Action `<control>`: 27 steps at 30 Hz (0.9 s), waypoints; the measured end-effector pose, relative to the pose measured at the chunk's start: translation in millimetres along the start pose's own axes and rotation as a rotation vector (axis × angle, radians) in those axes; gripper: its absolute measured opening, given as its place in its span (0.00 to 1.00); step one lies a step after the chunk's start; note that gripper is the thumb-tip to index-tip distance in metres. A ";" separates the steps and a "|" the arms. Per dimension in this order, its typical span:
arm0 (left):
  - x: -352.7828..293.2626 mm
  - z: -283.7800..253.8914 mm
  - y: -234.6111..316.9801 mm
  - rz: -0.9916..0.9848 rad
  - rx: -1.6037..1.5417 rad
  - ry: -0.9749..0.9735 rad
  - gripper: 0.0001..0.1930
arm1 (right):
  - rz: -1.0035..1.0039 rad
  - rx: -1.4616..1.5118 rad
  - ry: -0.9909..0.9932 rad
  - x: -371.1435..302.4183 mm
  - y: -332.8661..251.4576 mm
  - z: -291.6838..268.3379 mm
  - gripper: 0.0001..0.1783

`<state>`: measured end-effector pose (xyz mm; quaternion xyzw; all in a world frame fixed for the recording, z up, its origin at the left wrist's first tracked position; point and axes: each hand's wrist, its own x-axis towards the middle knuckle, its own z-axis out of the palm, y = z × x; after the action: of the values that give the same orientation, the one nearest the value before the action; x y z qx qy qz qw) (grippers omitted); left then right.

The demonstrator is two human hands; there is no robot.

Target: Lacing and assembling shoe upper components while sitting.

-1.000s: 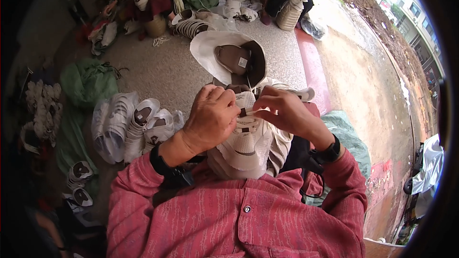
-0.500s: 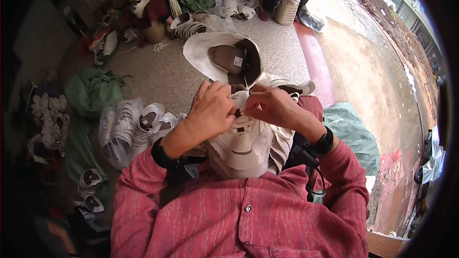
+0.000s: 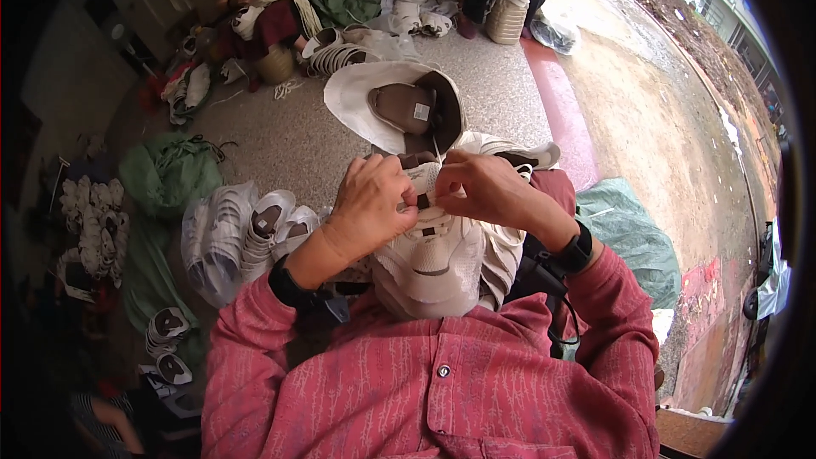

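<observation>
- The pale shoe upper (image 3: 429,268) sits near, just beyond the red shirt (image 3: 365,365).
- The left hand (image 3: 365,202) bends over its lacing from the left, the right hand (image 3: 486,191) from the right; whether they grip a lace, I cannot tell.
- Farther away is an open, brown-lined upper (image 3: 395,110).

At right, daylight brightens the pale ground (image 3: 654,132) beyond the pink strip (image 3: 561,119) edging the speckled grey floor (image 3: 276,132).

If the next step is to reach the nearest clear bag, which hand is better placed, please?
Probably the left hand: the nearest clear bag is on that side. The right hand is farther, at the right of the pale shoe upper.
</observation>
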<state>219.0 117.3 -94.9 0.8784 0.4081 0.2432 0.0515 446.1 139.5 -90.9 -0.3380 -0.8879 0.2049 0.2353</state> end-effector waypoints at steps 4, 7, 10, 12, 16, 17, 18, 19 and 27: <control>-7.2 5.8 8.3 -0.036 0.040 0.070 0.06 | 0.020 -0.024 -0.044 2.3 -0.7 -0.7 0.05; -8.2 11.0 6.3 -0.067 0.015 0.094 0.06 | 0.014 -0.049 -0.044 2.4 -1.7 -0.7 0.06; -8.3 11.3 3.1 -0.085 -0.020 0.088 0.05 | 0.008 -0.046 -0.049 3.0 -2.4 -0.9 0.06; -8.2 8.2 0.3 -0.090 -0.036 0.079 0.05 | 0.009 -0.037 -0.053 4.0 -1.5 -1.4 0.06; -11.3 -3.2 -8.5 -0.152 -0.343 0.002 0.04 | 0.029 0.051 -0.068 3.7 2.9 -2.5 0.06; -13.4 -5.4 -11.1 -0.221 -0.473 -0.039 0.03 | 0.029 0.071 -0.073 3.6 3.8 -2.4 0.06; -15.1 -9.9 -13.8 -0.222 -0.470 -0.039 0.03 | 0.026 0.072 -0.072 4.1 4.6 -2.6 0.06; -17.3 -16.2 -16.2 -0.286 -0.601 -0.031 0.04 | 0.044 0.100 -0.085 4.6 5.1 -2.8 0.07; -23.5 -41.7 -21.6 -0.103 -0.423 0.146 0.05 | 0.031 0.214 -0.061 2.7 11.2 -0.3 0.07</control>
<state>171.7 109.5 -73.7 0.8061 0.3952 0.3833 0.2169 450.2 149.2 -95.8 -0.3183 -0.8624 0.3123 0.2396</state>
